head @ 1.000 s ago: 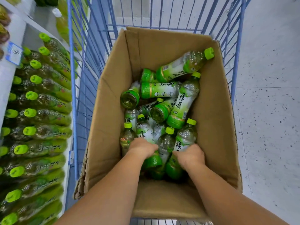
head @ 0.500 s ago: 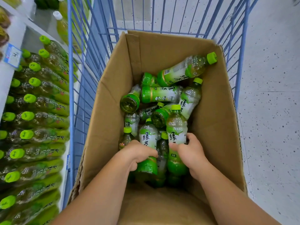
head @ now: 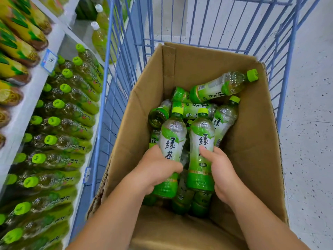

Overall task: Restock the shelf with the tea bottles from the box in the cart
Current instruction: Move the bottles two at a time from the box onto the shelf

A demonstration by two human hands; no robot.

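This is looking like a shop aisle: rows of green-capped bottles (head: 72, 123) are lying packed on a white shelf (head: 33, 83), price tags (head: 49, 59) are hanging on its edge, and a blue wire cart (head: 106, 73) is standing beside it on a speckled floor (head: 310, 159).

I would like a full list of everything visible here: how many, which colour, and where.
Cart: one, blue wire, centre.
Box: one, brown cardboard, inside the cart.
Left bottle and right bottle: two, green caps, upright over the box.
Loose bottles: many, green, lying in the box.
Shelf bottles: many, green caps, shelf at left.
Yellow packs: several, yellow-green, top left.
White-capped bottles: two, yellowish, far left.
Price tags: two, blue, shelf edges.
Left hand: one, grips the left bottle.
Right hand: one, grips the right bottle.
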